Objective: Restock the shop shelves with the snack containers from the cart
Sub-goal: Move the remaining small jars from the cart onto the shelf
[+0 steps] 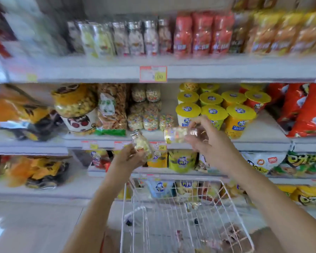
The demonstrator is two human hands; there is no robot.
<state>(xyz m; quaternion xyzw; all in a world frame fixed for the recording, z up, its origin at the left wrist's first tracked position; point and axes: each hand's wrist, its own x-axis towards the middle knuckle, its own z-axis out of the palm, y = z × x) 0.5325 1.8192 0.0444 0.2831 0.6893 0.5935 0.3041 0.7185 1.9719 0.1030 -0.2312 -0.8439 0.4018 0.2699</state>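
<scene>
Above the white wire cart (pixel 171 212), the left hand (pixel 129 158) is gripping a clear plastic snack jar (pixel 143 146). The right hand (pixel 205 138) is grasping a second clear jar (pixel 176 135) sideways, probably aiming it shelfward.

Both bare arms stretched forward, each hand gripping.
The left forearm (pixel 102 198) slanted up from lower centre, the left hand (pixel 130 157) curled round a small clear jar (pixel 141 144) tilted leftward. The right forearm (pixel 259 189) angled in from the lower right, the right hand (pixel 206 138) higher, its fingers (pixel 201 122) pinching a second clear jar (pixel 174 135) lying sideways.
</scene>
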